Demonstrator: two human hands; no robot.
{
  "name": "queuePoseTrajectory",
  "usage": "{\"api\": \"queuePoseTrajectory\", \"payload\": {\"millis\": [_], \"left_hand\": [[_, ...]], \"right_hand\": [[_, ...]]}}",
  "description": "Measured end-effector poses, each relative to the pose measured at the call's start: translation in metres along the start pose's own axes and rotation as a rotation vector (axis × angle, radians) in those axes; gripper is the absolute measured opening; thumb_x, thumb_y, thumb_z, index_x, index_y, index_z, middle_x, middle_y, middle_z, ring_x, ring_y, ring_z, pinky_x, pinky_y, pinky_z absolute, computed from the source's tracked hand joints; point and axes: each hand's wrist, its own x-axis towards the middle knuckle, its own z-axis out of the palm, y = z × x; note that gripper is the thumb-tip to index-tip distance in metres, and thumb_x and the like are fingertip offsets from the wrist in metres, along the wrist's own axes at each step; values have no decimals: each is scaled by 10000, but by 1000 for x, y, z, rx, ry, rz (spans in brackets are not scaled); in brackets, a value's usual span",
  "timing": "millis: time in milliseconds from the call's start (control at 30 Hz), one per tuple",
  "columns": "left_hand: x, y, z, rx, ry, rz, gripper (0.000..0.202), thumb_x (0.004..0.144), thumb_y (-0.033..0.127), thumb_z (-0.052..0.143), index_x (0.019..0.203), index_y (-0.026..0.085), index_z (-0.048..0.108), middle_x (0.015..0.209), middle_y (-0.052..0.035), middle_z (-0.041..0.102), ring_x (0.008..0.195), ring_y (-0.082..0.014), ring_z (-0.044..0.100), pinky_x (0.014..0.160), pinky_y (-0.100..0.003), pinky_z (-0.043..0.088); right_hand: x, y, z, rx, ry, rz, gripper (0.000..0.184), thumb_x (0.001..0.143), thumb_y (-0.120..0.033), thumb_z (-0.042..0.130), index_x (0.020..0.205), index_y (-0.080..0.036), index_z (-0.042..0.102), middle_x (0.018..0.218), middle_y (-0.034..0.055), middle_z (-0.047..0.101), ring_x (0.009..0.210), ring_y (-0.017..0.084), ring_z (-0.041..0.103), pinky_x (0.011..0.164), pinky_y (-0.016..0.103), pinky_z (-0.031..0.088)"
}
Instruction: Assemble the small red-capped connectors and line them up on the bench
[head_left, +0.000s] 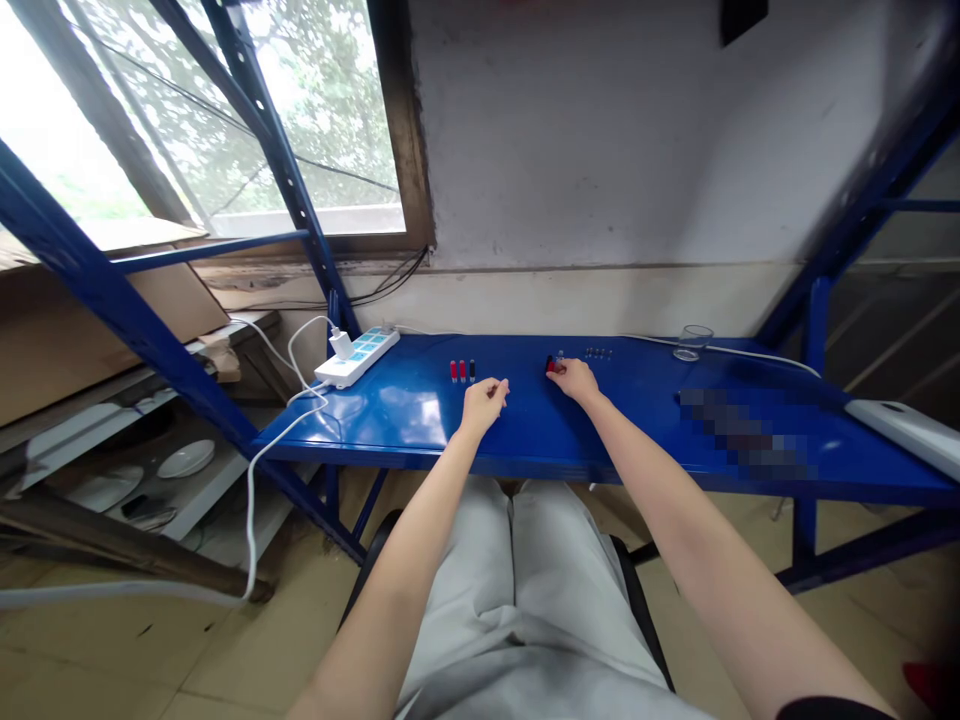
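My right hand [576,381] reaches over the blue table, its fingertips closed at a small red piece [552,367]. A dark piece [549,359] and a small clear piece [559,355] are right beside those fingers; the hand partly hides this group. My left hand [486,402] hovers near the front half of the table with its fingers curled together; whatever may be between them is too small to make out. Beyond it stand two small red tubes [458,371] with pale lower ends and a similar black tube [472,371], in a short row.
Several tiny clear pieces [598,353] line the back of the blue table [390,410]. A round glass [692,343] stands back right, near a white cable. At left lies a white power strip [358,357] with a plug. A blurred-out object [742,432] and a white device [911,435] are at right.
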Motion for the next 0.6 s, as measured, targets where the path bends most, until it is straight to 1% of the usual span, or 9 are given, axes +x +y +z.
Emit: {"api": "queuePoseTrajectory", "payload": {"millis": [133,233,333,467,533,600], "left_hand": [[0,-2,0,14,10,3,389,800,478,451,661,150,607,532,9,574,401,-71,488,475,-200,398],[0,-2,-1,18,16,2,391,802,478,446,669,150,610,534,7,573,403,-73,491,474,-200,397],[0,-2,-1,23,15,11,392,806,476,437,669,152,610,537,6,575,406,-73,493,480,-200,398],[1,-5,0,39,30,15,393,804,478,437,661,154,607,530,6,578,405,-74,494,483,-201,397],[2,-6,1,41,30,13,392,803,479,438,661,154,606,530,6,580,405,-74,494,485,-201,398],[2,-7,1,41,27,9,391,802,479,438,664,155,606,529,8,579,404,-74,495,485,-200,399]], "right_hand": [[2,-2,1,-11,-26,25,263,763,-349,572,923,-152,641,890,105,659,813,222,616,613,269,440],[4,-2,-2,-17,-48,33,241,763,-327,580,919,-153,640,906,110,658,824,218,617,631,267,443],[7,1,-8,-15,-93,62,204,764,-262,586,921,-143,638,920,117,659,841,208,619,656,257,442],[9,6,-15,-32,-132,131,162,754,-169,574,893,-124,646,917,132,661,854,222,622,674,263,440],[8,8,-15,-30,-116,134,165,762,-184,568,893,-127,650,930,137,659,870,230,621,681,266,439],[6,9,-12,-17,-82,137,191,777,-242,562,909,-138,652,942,134,659,881,233,620,680,265,438]]}}
